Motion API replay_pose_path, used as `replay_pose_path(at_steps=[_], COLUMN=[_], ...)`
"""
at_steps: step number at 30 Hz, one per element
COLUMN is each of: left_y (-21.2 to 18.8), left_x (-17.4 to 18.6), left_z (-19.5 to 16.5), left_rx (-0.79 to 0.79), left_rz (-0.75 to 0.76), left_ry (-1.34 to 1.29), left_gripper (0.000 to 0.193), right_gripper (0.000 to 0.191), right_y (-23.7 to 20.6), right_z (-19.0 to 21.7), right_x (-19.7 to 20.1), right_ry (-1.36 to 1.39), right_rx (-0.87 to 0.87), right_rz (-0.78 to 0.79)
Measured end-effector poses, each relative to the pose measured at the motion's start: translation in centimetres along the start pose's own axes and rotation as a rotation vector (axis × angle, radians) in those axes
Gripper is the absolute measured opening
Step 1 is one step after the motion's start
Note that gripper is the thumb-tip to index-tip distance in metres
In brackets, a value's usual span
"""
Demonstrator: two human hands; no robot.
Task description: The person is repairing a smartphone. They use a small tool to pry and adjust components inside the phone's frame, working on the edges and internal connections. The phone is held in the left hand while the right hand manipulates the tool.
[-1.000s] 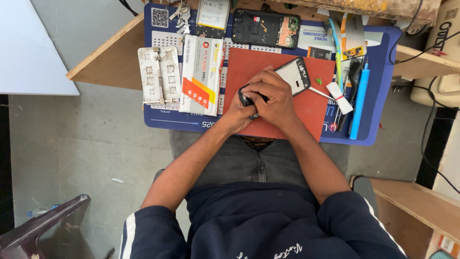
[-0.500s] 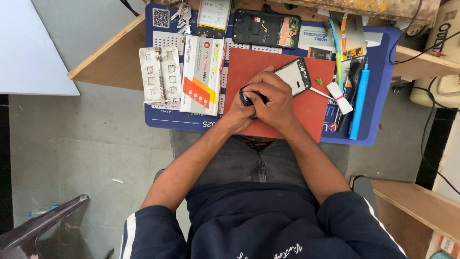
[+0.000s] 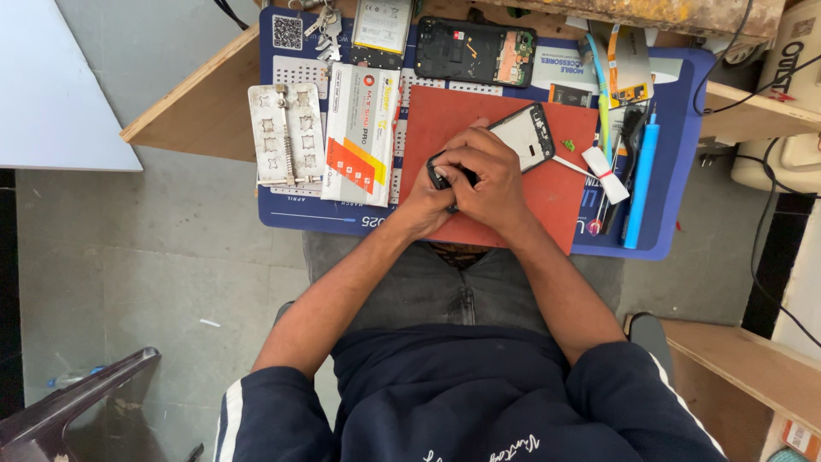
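A: What are the hands on?

B: Both close over a small black part, on the red work mat near its left edge. The left hand is clenched round its lower end; the right hand folds over the top, fingers curled tight on it. Most of the part is hidden under the knuckles, so I cannot tell just what it is.

A: And right beside them?

B: A phone frame with a pale back lies tilted, touching the right hand's fingers. A white swab-like stick and a tiny green chip sit just to the right of it on the mat.

A: Further out?

B: The blue bench mat carries an opened phone chassis at the top, a boxed white and orange pack, a metal holding jig, a blue pen-shaped tool and keys.

A: What might go wrong?

B: As I judge it, a hard squeeze or twist could snap the little part, or it could slip out and drop off the mat's near edge into the lap. A jolt of the right hand could also knock the frame and flick that green chip away.
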State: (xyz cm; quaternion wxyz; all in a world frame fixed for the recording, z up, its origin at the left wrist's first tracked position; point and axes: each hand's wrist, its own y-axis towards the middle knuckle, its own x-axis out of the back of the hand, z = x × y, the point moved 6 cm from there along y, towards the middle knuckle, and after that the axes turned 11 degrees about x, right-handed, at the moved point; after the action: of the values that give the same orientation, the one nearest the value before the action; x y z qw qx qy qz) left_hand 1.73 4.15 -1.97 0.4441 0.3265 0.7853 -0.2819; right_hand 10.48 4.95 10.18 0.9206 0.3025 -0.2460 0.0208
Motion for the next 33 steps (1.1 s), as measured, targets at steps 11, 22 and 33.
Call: replay_pose_path(at_steps=[11,22,33], left_y=[-0.01,-0.11,-0.1], left_x=[-0.25,-0.44,-0.67], left_z=[-0.09,-0.14,-0.34], left_rx=[-0.015,-0.007,-0.011], left_rz=[0.04,0.037,0.028], left_ry=[0.025,0.0,0.016], left_gripper=[0.072,0.064,0.068], right_gripper=[0.016,0.016,0.015], right_y=[-0.21,-0.26,-0.07], right_z=[-0.16,-0.39,-0.2], right_x=[-0.08,-0.11,-0.08], right_ry=[0.009,0.065,0.031], right_rx=[0.02,0.076,0.102], right_rz=[-0.035,-0.003,-0.003])
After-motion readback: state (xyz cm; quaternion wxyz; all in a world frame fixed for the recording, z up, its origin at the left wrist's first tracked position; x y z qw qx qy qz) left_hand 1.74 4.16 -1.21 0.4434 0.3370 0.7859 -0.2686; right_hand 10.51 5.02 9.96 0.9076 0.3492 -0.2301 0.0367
